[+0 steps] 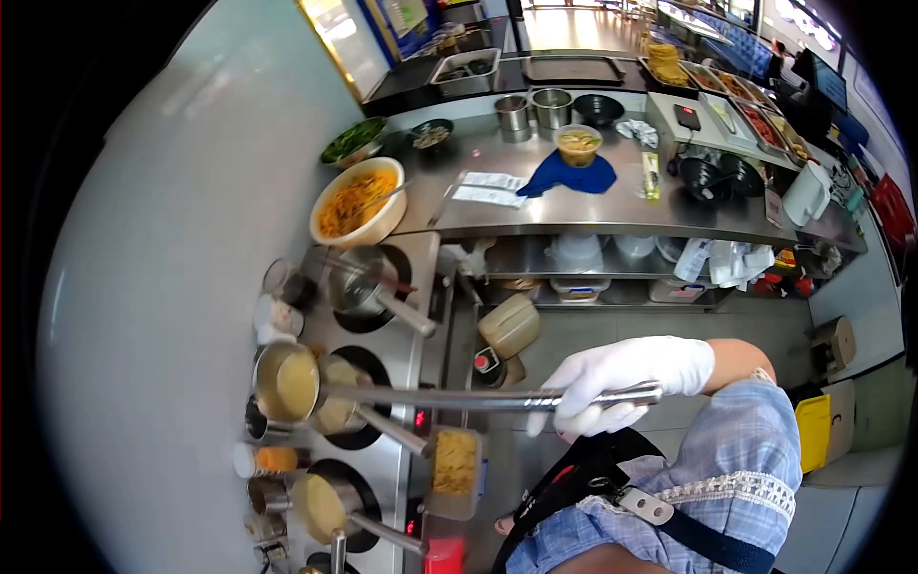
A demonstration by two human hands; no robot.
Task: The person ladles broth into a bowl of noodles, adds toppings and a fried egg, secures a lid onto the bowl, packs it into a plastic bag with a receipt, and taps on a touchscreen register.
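My right hand (622, 383), in a white glove, is closed around the long metal handle of a ladle (440, 398). The ladle's round bowl (297, 381) holds pale yellow liquid and hangs at the left side of the stove. Partly behind it, a saucepan (337, 407) with pale contents sits on the middle burner. A second saucepan (323, 507) with creamy yellow liquid stands on the nearer burner. On the far burner is another saucepan (360, 287), its contents unclear. My left hand is out of view.
A large white bowl of orange shredded food (359, 203) stands beyond the stove. Jars and shakers (263, 461) line the wall side. A plastic box of yellow pieces (454, 464) sits by the stove's front edge. The steel counter (440, 215) holds a blue cloth (574, 177) and a soup cup (578, 148).
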